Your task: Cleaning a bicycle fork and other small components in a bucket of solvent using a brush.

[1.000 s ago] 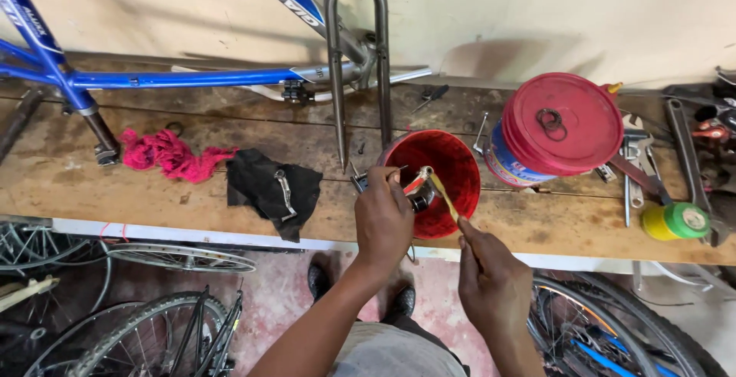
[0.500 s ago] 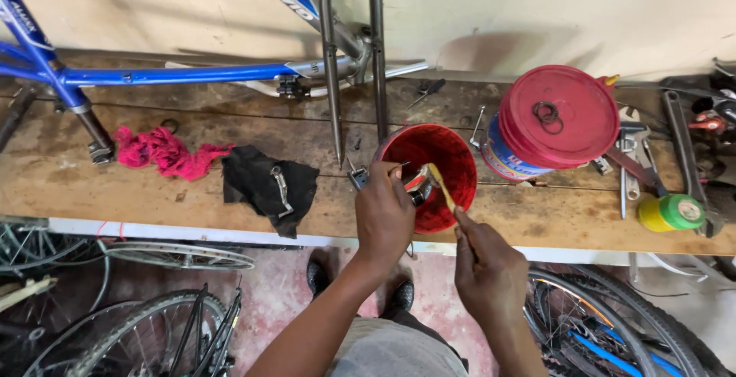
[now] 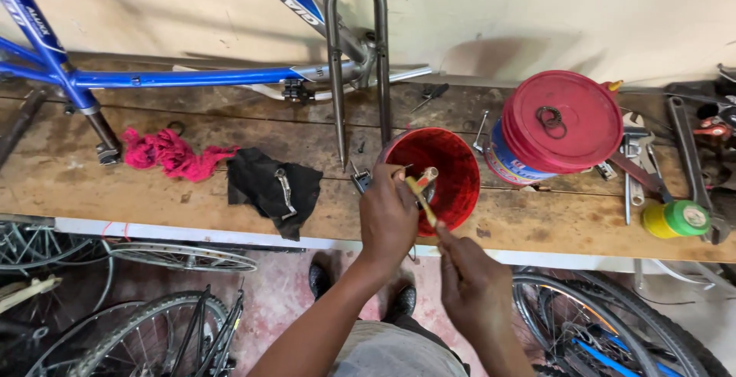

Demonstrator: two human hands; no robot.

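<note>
A blue bicycle frame (image 3: 184, 78) is laid across the upper left of the wooden bench (image 3: 115, 185). At centre frame, a red bowl (image 3: 452, 155) is seen. Over it, a small metal part (image 3: 424, 178) is gripped in the closed left hand (image 3: 387, 216), and a yellow-handled brush (image 3: 421, 201) is pinched in the closed right hand (image 3: 475, 293) below it.

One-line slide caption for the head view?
Left hand holds a metal part over a red tub; right hand brushes it.
</note>
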